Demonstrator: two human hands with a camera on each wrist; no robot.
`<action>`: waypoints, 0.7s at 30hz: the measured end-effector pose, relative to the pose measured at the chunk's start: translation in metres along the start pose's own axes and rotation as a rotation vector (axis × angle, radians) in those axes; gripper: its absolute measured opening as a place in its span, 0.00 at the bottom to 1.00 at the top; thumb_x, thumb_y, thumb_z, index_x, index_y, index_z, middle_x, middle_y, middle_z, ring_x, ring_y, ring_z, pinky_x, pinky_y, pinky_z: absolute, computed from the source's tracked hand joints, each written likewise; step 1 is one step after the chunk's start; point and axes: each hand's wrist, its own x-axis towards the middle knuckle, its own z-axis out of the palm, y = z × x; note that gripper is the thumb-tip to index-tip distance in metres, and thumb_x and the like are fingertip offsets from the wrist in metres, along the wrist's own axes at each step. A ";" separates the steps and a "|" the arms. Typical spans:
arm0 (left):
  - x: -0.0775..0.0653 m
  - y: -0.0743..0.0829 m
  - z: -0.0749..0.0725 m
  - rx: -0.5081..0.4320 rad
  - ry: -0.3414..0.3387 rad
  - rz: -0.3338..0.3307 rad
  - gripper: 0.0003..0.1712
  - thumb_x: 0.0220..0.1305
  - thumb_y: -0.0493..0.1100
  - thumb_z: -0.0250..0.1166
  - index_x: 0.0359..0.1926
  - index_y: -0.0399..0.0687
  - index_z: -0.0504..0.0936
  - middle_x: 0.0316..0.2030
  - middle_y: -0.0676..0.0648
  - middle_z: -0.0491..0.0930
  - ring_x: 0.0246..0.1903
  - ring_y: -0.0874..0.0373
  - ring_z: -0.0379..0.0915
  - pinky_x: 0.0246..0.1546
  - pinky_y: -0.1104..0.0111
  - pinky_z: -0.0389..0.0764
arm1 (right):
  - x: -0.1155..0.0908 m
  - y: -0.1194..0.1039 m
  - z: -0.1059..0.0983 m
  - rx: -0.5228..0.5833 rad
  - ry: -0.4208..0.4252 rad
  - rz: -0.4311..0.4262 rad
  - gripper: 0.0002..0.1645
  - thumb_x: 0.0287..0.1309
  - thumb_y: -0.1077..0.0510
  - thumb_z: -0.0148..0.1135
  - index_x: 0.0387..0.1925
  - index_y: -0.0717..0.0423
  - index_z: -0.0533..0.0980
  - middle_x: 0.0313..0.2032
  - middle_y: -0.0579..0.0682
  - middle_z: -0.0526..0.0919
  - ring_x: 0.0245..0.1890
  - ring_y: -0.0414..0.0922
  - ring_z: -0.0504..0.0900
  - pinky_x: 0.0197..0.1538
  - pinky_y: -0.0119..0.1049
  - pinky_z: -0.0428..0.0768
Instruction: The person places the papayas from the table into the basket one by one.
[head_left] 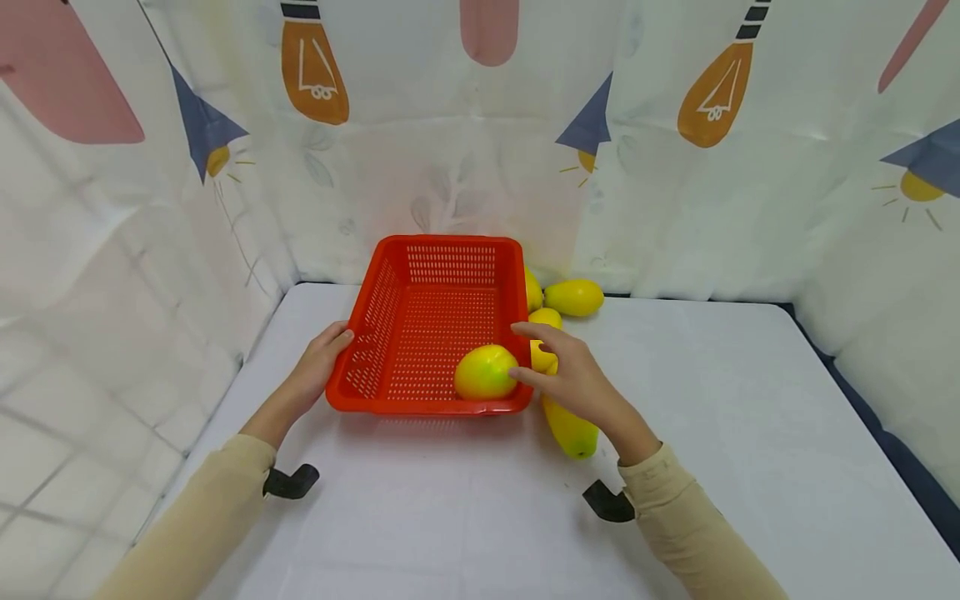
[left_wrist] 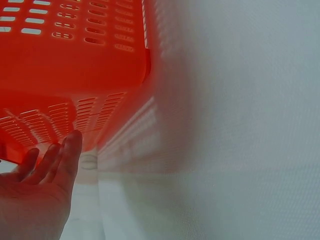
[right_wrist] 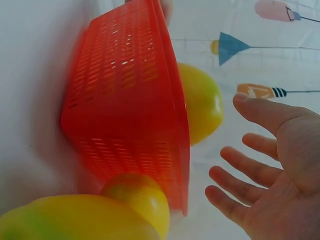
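Observation:
A red plastic basket [head_left: 442, 308] with slotted walls sits on the table. My left hand [head_left: 322, 358] grips its left rim; in the left wrist view that hand's fingers [left_wrist: 70, 155] lie against the slotted side wall, and the thumb is hidden. Inside the basket, at the front right corner, lies a rounded yellow-green fruit [head_left: 482, 373] that looks like a mango. My right hand [head_left: 573, 375] hovers over the right rim beside this fruit, fingers spread; the right wrist view shows a gap between them. Several yellow fruits [head_left: 573, 429] lie along the basket's right side, partly hidden.
One elongated yellow fruit [head_left: 573, 297] lies at the table's back edge, right of the basket. A white cloth covers the table [head_left: 720, 433]. Patterned white curtains [head_left: 480, 167] stand behind and at both sides. Dark straps [head_left: 609, 502] stick out by the wrists.

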 end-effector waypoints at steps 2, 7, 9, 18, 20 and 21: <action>0.000 0.001 0.000 0.003 0.000 0.001 0.31 0.77 0.55 0.38 0.71 0.41 0.56 0.54 0.37 0.69 0.40 0.68 0.72 0.42 0.77 0.76 | -0.002 0.001 -0.001 0.001 0.009 -0.005 0.35 0.56 0.50 0.69 0.64 0.48 0.69 0.61 0.50 0.75 0.62 0.51 0.73 0.61 0.51 0.75; -0.001 0.002 0.001 0.005 0.001 0.009 0.32 0.77 0.56 0.38 0.71 0.41 0.56 0.56 0.35 0.67 0.40 0.69 0.72 0.42 0.78 0.76 | -0.005 0.004 -0.004 -0.008 0.031 -0.006 0.35 0.56 0.50 0.69 0.64 0.51 0.70 0.60 0.50 0.77 0.61 0.52 0.74 0.61 0.53 0.74; -0.001 0.001 0.001 0.004 0.000 0.013 0.32 0.77 0.56 0.38 0.71 0.40 0.56 0.56 0.35 0.67 0.40 0.70 0.72 0.42 0.78 0.76 | -0.006 0.005 -0.005 -0.011 0.034 0.006 0.35 0.56 0.50 0.69 0.64 0.51 0.70 0.60 0.50 0.77 0.61 0.52 0.74 0.61 0.53 0.74; -0.001 0.000 0.001 0.003 -0.005 0.016 0.32 0.77 0.56 0.38 0.71 0.40 0.56 0.56 0.34 0.68 0.40 0.69 0.73 0.42 0.78 0.77 | -0.011 0.011 -0.008 -0.020 0.036 0.038 0.34 0.57 0.52 0.68 0.64 0.51 0.69 0.62 0.49 0.75 0.62 0.51 0.73 0.61 0.52 0.74; -0.001 0.001 0.001 -0.002 -0.005 0.015 0.32 0.77 0.56 0.38 0.71 0.41 0.56 0.56 0.34 0.68 0.40 0.69 0.73 0.42 0.78 0.77 | -0.012 0.013 -0.009 -0.024 0.042 0.039 0.34 0.56 0.52 0.68 0.64 0.52 0.70 0.61 0.49 0.76 0.62 0.52 0.73 0.61 0.52 0.74; -0.001 0.001 0.000 -0.003 -0.005 0.016 0.32 0.77 0.56 0.38 0.71 0.41 0.56 0.56 0.35 0.68 0.40 0.69 0.73 0.42 0.77 0.77 | -0.012 0.013 -0.009 -0.024 0.044 0.040 0.34 0.56 0.52 0.69 0.64 0.52 0.70 0.61 0.50 0.76 0.62 0.52 0.73 0.61 0.53 0.74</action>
